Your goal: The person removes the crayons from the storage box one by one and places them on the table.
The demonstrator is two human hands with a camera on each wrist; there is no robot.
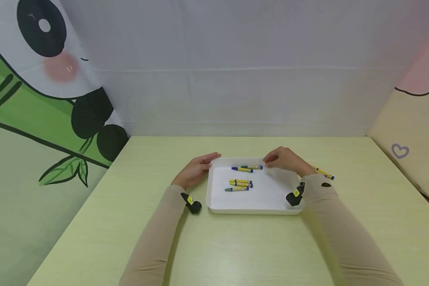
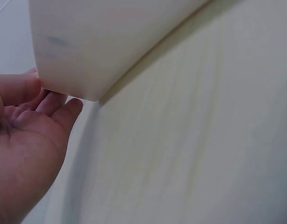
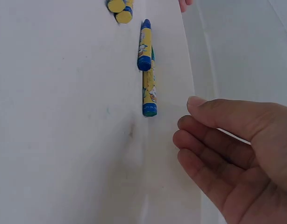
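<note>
A shallow white tray sat on the pale green desk in front of me, and five yellow crayons with blue ends lay loose inside it: two crayons near the far rim, one partly over the other, and three more bunched near the middle. My right hand hovered over the tray's far right corner, fingers loosely curled and holding nothing, close beside the far pair, as though placed to reach them or just clear of them. My left hand rested on the desk at the tray's far left corner, palm turned inward and fingers straight, touching the outer wall; in my judgement it was there to keep the light tray from sliding. One or two more crayons lay outside the tray on the desk, just past my right wrist. A panda cloth hung on the left.
</note>
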